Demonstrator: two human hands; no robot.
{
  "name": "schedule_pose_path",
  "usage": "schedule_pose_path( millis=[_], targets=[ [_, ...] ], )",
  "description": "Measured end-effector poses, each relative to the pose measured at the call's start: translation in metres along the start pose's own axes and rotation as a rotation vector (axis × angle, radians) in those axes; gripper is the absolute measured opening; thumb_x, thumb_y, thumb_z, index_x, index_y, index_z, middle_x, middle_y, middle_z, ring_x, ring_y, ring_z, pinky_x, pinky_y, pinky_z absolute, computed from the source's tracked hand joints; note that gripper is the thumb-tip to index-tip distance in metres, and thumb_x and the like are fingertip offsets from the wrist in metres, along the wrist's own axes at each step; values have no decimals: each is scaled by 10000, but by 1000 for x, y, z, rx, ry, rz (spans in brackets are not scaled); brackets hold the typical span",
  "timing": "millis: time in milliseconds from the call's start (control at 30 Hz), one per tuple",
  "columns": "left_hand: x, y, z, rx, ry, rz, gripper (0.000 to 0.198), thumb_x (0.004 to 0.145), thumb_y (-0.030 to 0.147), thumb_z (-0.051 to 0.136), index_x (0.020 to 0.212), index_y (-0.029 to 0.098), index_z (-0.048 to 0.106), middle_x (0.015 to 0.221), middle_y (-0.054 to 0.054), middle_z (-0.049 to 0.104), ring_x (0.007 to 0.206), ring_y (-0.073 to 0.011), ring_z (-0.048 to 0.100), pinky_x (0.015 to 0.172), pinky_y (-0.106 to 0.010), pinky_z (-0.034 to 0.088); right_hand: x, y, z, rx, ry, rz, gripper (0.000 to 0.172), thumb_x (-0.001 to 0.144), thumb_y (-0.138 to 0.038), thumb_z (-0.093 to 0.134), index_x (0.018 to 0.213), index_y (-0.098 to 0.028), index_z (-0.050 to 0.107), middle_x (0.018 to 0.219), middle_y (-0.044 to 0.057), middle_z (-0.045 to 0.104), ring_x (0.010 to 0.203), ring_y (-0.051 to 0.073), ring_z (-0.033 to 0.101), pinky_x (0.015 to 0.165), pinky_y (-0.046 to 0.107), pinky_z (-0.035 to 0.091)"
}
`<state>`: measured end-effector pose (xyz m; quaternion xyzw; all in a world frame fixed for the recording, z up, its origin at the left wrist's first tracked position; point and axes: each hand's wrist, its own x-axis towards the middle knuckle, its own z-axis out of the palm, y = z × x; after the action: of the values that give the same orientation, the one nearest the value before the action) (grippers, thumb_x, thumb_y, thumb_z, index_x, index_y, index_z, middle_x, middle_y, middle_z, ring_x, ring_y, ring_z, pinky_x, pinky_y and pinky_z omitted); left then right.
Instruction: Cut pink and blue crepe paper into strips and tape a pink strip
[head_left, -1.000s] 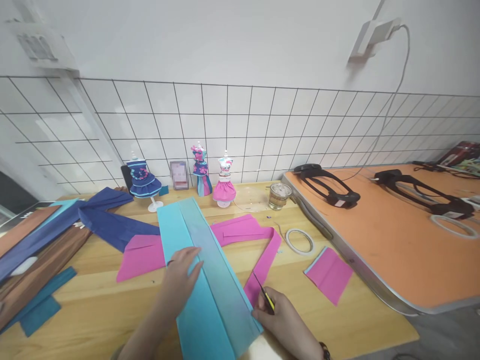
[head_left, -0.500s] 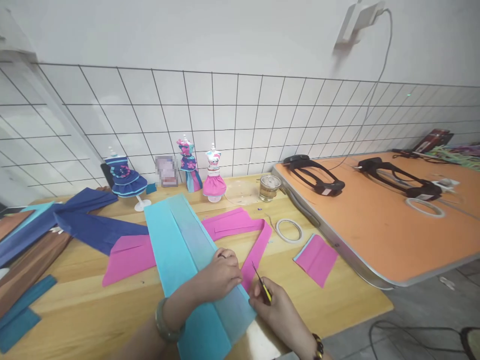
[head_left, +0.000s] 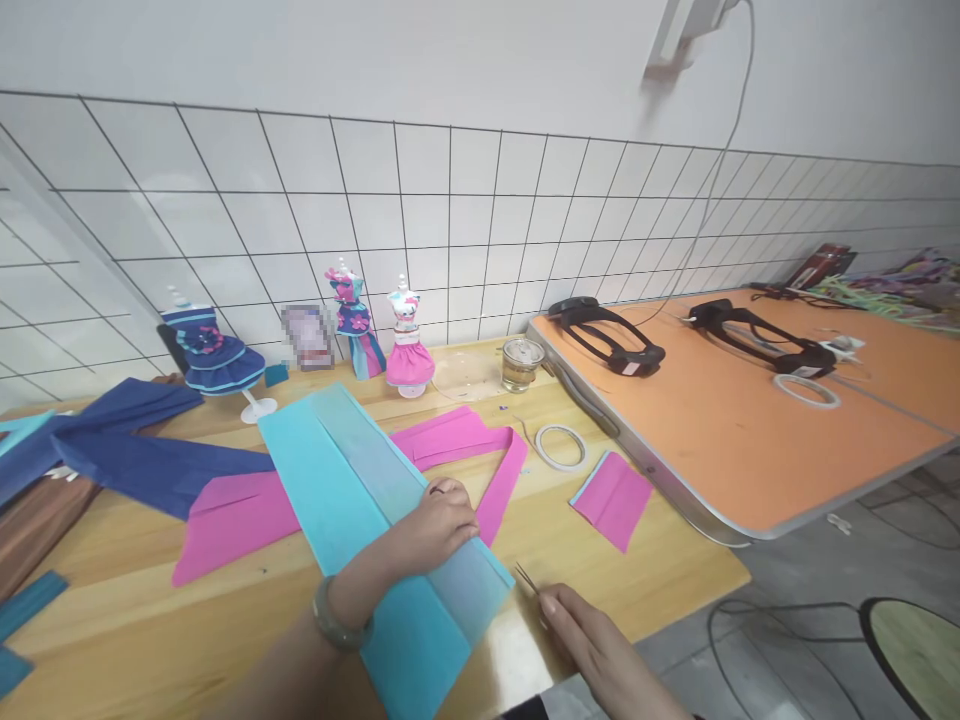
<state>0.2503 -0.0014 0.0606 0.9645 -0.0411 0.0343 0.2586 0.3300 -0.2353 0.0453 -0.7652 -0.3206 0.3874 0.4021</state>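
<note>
A long turquoise piece of fabric [head_left: 322, 475] with a paler strip folded along it lies slantwise before me. My left hand [head_left: 444, 520] rests on it near its right edge, fingers curled and closed on the fabric; the fingertips are partly hidden. Just right of the fabric's lower right corner, my right hand [head_left: 589, 635] holds thin-pronged tweezers [head_left: 528, 578], whose tips point up and left, apart from the fabric. Their handle is hidden in the hand. Pink fabric [head_left: 240, 515] shows beneath the turquoise piece, and a pink strip [head_left: 504, 490] bends out on its right.
Small dress forms in a blue dress [head_left: 217, 345], a floral dress [head_left: 356, 320] and a pink skirt [head_left: 409, 360] stand along the wall. A glass [head_left: 521, 365], tape roll [head_left: 561, 428] and pink fabric square [head_left: 615, 500] lie rightward. An orange table [head_left: 720, 440] adjoins.
My right hand with the tweezers has moved away from the fabric's edge, down and to the right. My left hand stays on the turquoise fabric. The view has shifted slightly rightward.
</note>
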Motion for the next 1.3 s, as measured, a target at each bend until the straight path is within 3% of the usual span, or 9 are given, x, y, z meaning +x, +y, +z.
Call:
schedule_pose_path(
  millis=[233, 433, 633, 767, 900, 1133, 1200, 1300],
  targets=[
    [7, -3, 1, -6, 35, 9, 325, 913, 299, 354, 680, 183, 548, 697, 9, 470, 797, -136, 424, 827, -301, 312, -6, -5, 0, -42, -32, 124, 432, 858, -575, 287, 688, -213, 449, 592, -36, 405, 488, 104, 421, 396, 208, 274],
    [6, -4, 6, -48, 50, 2, 289, 911, 264, 366, 720, 187, 568, 739, 5, 505, 841, -138, 433, 836, -300, 315, -4, -7, 2, -143, 20, 90, 410, 861, -543, 329, 672, -207, 466, 583, -25, 481, 568, 124, 455, 525, 226, 316],
    [4, -5, 11, -71, 84, -12, 282, 911, 266, 365, 755, 199, 589, 778, -6, 534, 896, -156, 436, 840, -326, 316, -4, 6, -8, -66, -19, 70, 402, 852, -551, 348, 681, -202, 452, 644, -20, 483, 629, 133, 449, 583, 225, 340],
    [3, -7, 14, -96, 109, -19, 274, 910, 278, 370, 792, 210, 608, 816, -17, 556, 971, -173, 432, 873, -347, 310, 8, 7, -13, 8, 174, -5, 392, 797, -570, 431, 655, -205, 427, 631, -22, 449, 637, 139, 450, 592, 221, 371],
    [3, -9, 17, -107, 134, -21, 253, 904, 270, 387, 815, 214, 618, 843, -22, 572, 1062, -186, 404, 919, -361, 292, 30, -1, -1, 27, 303, -66, 340, 755, -535, 498, 696, -207, 431, 673, -12, 482, 672, 154, 482, 640, 235, 398],
    [1, -10, 20, -62, 166, -25, 274, 908, 292, 373, 835, 217, 626, 821, -25, 571, 1060, -183, 422, 949, -372, 303, 47, -6, 15, -30, 251, -113, 191, 756, -343, 519, 663, -211, 417, 637, -27, 475, 641, 142, 485, 620, 225, 392],
    [1, -13, 22, -52, 192, -35, 272, 910, 282, 359, 903, 226, 625, 898, -38, 585, 1088, -188, 422, 954, -379, 318, 47, -4, 15, -61, 249, -119, 185, 766, -341, 508, 667, -214, 416, 635, -28, 480, 642, 145, 489, 620, 224, 389],
    [1, -26, 25, 16, 306, -140, 288, 899, 274, 363, 1105, 217, 554, 1172, -80, 528, 1199, -215, 366, 988, -418, 319, 45, -2, 15, -96, 240, -113, 193, 789, -367, 486, 689, -219, 414, 651, -22, 502, 656, 152, 498, 633, 225, 387]
  ],
)
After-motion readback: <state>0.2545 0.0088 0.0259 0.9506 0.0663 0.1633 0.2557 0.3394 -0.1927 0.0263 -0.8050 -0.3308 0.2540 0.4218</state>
